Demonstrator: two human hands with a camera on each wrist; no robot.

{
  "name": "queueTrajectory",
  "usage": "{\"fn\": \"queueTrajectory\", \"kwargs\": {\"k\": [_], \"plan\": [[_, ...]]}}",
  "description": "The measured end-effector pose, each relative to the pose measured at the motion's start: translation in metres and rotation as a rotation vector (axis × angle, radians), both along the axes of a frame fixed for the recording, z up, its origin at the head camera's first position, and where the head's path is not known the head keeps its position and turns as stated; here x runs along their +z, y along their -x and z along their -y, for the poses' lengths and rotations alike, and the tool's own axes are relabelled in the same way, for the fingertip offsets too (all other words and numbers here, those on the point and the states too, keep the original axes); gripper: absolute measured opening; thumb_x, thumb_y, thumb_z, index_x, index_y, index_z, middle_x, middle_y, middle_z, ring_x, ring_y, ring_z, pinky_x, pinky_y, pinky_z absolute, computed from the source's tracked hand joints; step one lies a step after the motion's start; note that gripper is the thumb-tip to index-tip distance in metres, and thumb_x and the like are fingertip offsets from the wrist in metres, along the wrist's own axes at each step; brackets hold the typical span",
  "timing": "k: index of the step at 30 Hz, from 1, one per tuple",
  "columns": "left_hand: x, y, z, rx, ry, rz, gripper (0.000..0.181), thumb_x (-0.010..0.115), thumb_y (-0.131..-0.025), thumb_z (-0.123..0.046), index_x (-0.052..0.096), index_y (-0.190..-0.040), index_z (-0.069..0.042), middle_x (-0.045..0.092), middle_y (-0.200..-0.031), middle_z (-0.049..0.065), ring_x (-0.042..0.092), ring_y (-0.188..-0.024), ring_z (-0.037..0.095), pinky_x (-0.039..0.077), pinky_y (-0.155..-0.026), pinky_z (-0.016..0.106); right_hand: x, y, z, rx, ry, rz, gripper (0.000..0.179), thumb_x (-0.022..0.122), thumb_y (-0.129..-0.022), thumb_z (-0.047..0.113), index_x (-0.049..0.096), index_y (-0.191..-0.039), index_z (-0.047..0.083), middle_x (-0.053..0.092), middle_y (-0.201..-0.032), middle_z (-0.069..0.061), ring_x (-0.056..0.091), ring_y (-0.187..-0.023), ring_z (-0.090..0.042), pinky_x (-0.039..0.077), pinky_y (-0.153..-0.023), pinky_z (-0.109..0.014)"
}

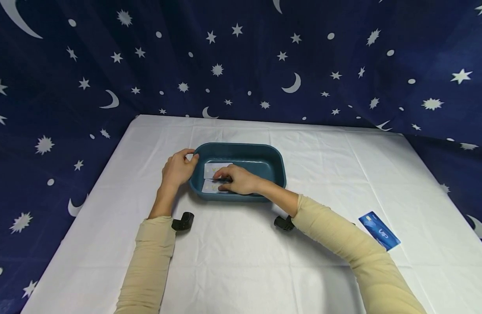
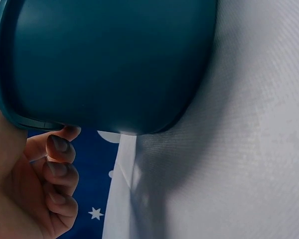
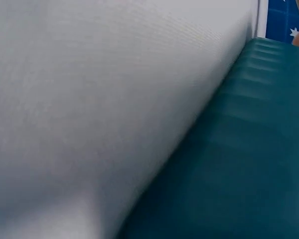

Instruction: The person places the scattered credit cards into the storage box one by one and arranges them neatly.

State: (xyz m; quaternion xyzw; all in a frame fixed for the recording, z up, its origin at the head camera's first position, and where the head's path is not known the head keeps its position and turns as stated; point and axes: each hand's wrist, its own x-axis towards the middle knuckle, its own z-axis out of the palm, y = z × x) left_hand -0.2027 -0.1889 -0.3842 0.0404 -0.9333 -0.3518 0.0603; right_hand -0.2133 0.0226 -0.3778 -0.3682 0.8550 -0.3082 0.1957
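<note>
A teal plastic tub sits on the white-covered table. My left hand grips its left rim; in the left wrist view the fingers curl below the tub's lip. Inside the tub, at its left end, two white cards with gold print lie one above the other: a far white card and a near white card. Over them, my right hand reaches across the front rim and pinches a thin card, seen nearly edge-on as a dark line. In the right wrist view the tub's outer wall fills the right side.
A blue VIP card lies on the table to the right, close beside my right sleeve. Black wrist devices stick out by my left wrist and right wrist. A dark blue star-patterned curtain hangs behind the table.
</note>
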Motion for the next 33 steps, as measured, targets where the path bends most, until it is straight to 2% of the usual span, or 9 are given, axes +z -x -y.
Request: {"fn": "queueTrajectory", "kwargs": {"k": [10,14,18,22,26,33], "plan": [[0.003,0.0,-0.001,-0.005,-0.01,-0.02,0.04,0.053,-0.097,-0.03,0.059,-0.128,-0.006,0.052,-0.065,0.004,0.046,-0.052,0.018,0.034,-0.05,0.032,0.031,0.006,-0.036,-0.141,0.072,-0.109,0.036,0.065,-0.092,0.016,0.059,-0.126,0.006,0.05,-0.125,-0.015,0.047,-0.117,-0.032,0.04,-0.093,-0.044],[0.003,0.0,0.0,-0.003,-0.006,-0.019,0.041,0.053,-0.097,-0.03,0.059,-0.129,-0.005,0.053,-0.066,0.005,0.046,-0.052,0.018,0.034,-0.051,0.032,0.044,0.009,-0.06,-0.182,0.086,-0.14,0.037,0.066,-0.091,0.014,0.058,-0.126,0.003,0.05,-0.123,-0.016,0.046,-0.116,-0.035,0.039,-0.094,-0.046],[0.003,0.001,0.0,-0.004,0.001,-0.018,0.041,0.052,-0.098,-0.031,0.058,-0.129,-0.005,0.054,-0.067,0.005,0.047,-0.053,0.019,0.035,-0.051,0.032,0.053,0.01,-0.092,-0.265,0.06,-0.144,0.038,0.065,-0.092,0.014,0.056,-0.127,0.002,0.048,-0.123,-0.019,0.045,-0.115,-0.039,0.04,-0.091,-0.048],[0.003,0.002,0.001,-0.004,0.002,-0.016,0.041,0.052,-0.097,-0.03,0.058,-0.129,-0.004,0.054,-0.068,0.005,0.048,-0.055,0.019,0.035,-0.052,0.033,0.06,0.01,-0.131,-0.394,-0.029,-0.139,0.035,0.064,-0.093,0.016,0.057,-0.124,0.002,0.05,-0.122,-0.022,0.047,-0.111,-0.04,0.039,-0.09,-0.05],[0.002,0.002,0.003,-0.002,-0.001,-0.015,0.041,0.052,-0.098,-0.031,0.058,-0.129,-0.005,0.053,-0.069,0.005,0.047,-0.054,0.019,0.035,-0.051,0.032,0.062,0.007,-0.169,-0.491,-0.171,-0.115,0.032,0.06,-0.093,0.019,0.057,-0.118,-0.001,0.053,-0.112,-0.024,0.051,-0.098,-0.037,0.041,-0.08,-0.049],[0.001,0.001,0.008,0.009,-0.008,0.007,0.043,0.05,-0.099,-0.031,0.056,-0.131,-0.004,0.054,-0.074,0.006,0.047,-0.057,0.019,0.035,-0.053,0.033,0.059,-0.001,-0.234,-0.487,-0.397,-0.025,0.037,0.061,-0.093,0.032,0.058,-0.102,-0.003,0.055,-0.082,-0.011,0.05,-0.073,-0.025,0.04,-0.063,-0.039]]}}
